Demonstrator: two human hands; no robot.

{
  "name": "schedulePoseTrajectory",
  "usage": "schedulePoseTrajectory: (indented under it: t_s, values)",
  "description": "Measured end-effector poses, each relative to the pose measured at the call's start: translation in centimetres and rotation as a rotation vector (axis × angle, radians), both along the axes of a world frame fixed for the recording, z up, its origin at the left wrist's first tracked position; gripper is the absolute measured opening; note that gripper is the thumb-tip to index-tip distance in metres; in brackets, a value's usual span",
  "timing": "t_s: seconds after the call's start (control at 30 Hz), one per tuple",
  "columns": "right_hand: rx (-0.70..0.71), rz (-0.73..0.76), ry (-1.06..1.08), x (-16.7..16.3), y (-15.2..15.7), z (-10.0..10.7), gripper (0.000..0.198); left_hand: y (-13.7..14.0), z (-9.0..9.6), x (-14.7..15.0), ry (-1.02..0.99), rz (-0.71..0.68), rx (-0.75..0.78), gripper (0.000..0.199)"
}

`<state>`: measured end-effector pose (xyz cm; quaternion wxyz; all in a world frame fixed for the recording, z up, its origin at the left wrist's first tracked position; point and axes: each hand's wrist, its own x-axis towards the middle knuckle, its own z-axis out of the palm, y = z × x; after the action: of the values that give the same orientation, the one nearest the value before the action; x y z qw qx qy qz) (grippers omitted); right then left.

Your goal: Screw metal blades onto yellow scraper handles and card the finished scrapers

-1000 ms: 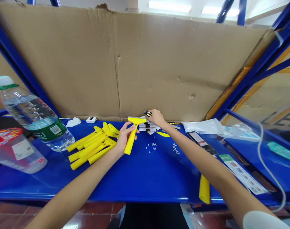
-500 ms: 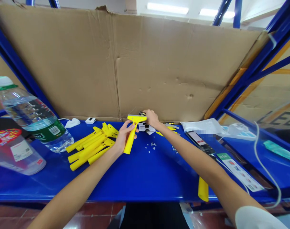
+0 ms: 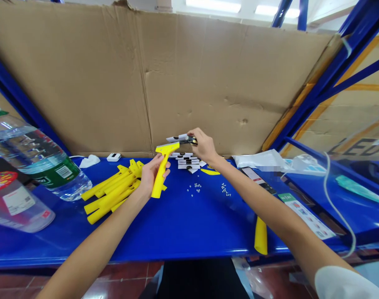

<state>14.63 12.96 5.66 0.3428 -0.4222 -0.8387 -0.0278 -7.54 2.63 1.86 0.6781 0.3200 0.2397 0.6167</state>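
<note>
My left hand (image 3: 152, 173) is closed round the handle of a yellow scraper (image 3: 161, 172), which stands tilted with its wide head up and a metal strip along the top edge. Just right of that head, my right hand (image 3: 203, 145) grips a dark tool with a yellowish handle (image 3: 192, 140), which looks like pliers. A flat white-and-black paper packet (image 3: 177, 138) shows at the tool's tip; whether it is gripped, I cannot tell. Below lies a stack of similar packets (image 3: 188, 164). More yellow scraper handles (image 3: 113, 193) are piled left of my left hand.
Small nuts (image 3: 198, 187) and screws (image 3: 225, 190) lie scattered on the blue table (image 3: 183, 228). Flat yellow pieces (image 3: 210, 171) lie behind them. A water bottle (image 3: 46, 158) and plastic cup (image 3: 21, 203) stand left. At right are a phone (image 3: 258, 178), a cable and another yellow handle (image 3: 260, 236).
My right hand has risen from the packets, bringing the dark tool and a packet into view near the scraper head. The scraper has shifted slightly left and up as the view moved.
</note>
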Motion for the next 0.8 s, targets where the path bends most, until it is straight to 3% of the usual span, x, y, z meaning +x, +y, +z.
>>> schedulePoseTrajectory:
  t_s: [0.13, 0.37, 0.47, 0.57, 0.67, 0.8]
  values:
    - [0.213, 0.107, 0.056, 4.4, -3.5, 0.3, 0.031, 0.7, -0.4, -0.4, 0.038, -0.064, -0.047, 0.041]
    - [0.158, 0.366, -0.092, 8.3, -10.2, -3.2, 0.034, -0.2, -2.0, 2.1, 0.095, -0.157, -0.127, 0.035]
    - [0.212, 0.415, -0.128, 8.3, -10.9, -4.5, 0.034, -1.3, -1.8, 3.2, 0.185, -0.194, -0.105, 0.038]
    - [0.207, 0.421, -0.087, 8.1, -10.6, -5.3, 0.030, -2.0, -1.4, 3.9, 0.267, -0.092, -0.075, 0.042]
    - [0.173, 0.417, 0.090, 7.7, -10.2, -5.8, 0.029, -2.1, -1.3, 4.1, 0.321, 0.015, -0.044, 0.043]
    - [0.079, 0.461, 0.275, 7.4, -10.6, -5.8, 0.018, -2.3, -1.7, 4.6, 0.359, 0.036, -0.010, 0.042]
